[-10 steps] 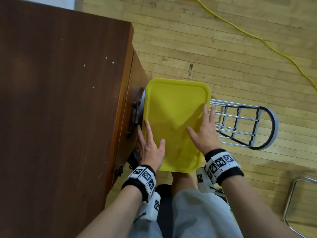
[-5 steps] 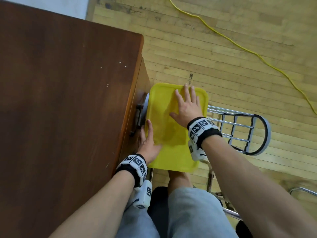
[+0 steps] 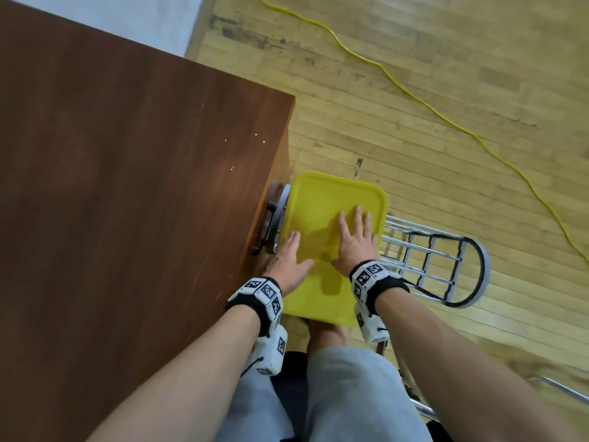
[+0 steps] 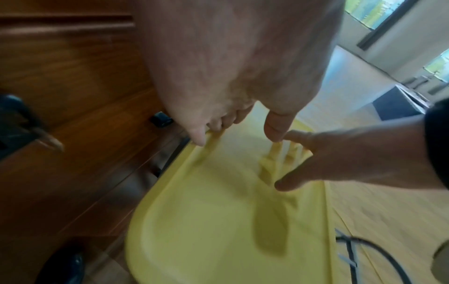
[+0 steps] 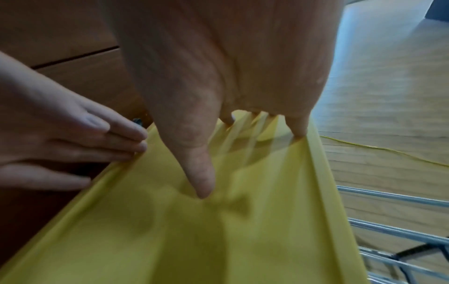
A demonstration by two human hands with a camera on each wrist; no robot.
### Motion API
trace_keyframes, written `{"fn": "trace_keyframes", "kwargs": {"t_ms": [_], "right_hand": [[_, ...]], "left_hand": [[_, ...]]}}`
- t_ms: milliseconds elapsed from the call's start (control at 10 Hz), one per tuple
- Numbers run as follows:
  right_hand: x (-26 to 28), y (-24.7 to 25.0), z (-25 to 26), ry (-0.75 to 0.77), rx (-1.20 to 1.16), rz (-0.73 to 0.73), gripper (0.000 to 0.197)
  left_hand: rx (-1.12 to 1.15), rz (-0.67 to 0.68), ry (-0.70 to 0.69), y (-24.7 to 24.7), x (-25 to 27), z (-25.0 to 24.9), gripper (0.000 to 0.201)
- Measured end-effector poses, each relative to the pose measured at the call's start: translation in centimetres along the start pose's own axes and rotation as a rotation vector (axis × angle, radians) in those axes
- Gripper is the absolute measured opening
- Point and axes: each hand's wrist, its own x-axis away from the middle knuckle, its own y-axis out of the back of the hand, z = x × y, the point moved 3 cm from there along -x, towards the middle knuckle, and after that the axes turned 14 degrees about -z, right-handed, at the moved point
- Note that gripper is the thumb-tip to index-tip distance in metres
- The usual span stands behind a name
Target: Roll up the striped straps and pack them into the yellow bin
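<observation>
The yellow bin (image 3: 322, 199) stands on the floor beside the desk, and its flat lid hides the inside. No striped strap shows in any view. My left hand (image 3: 296, 253) lies flat along the lid's left edge, fingers straight and together, seen in the right wrist view as left hand (image 5: 73, 138). My right hand (image 3: 352, 240) presses flat on the lid's right half with its fingers spread; its fingertips (image 5: 300, 130) reach the raised right rim. The left wrist view shows the lid (image 4: 206, 221) blurred under both hands.
A brown wooden desk (image 3: 127, 186) fills the left, with a dark drawer handle (image 3: 266, 231) next to the bin. A chrome wire rack (image 3: 439, 266) lies on the floor to the right. A yellow cable (image 3: 446, 116) crosses the wooden floor. My knees in grey shorts (image 3: 334, 393) are below.
My right hand slid from the lid's far end back to its right middle. The left hand stayed at the left edge. The view tilted forward.
</observation>
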Motion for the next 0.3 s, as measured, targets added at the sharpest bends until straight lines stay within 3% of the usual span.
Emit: {"fn": "trace_keyframes", "kwargs": {"t_ms": [100, 300], "right_hand": [[-0.7, 2.0, 0.2, -0.029, -0.059, 0.1, 0.105], [-0.1, 5.2, 0.8, -0.094, -0.302, 0.013, 0.064]], "left_hand": [[0.094, -0.037, 0.102, 1.8, 0.0, -1.9, 0.07], [0.02, -0.047, -0.105, 4.3, 2.5, -7.4, 0.057]]}}
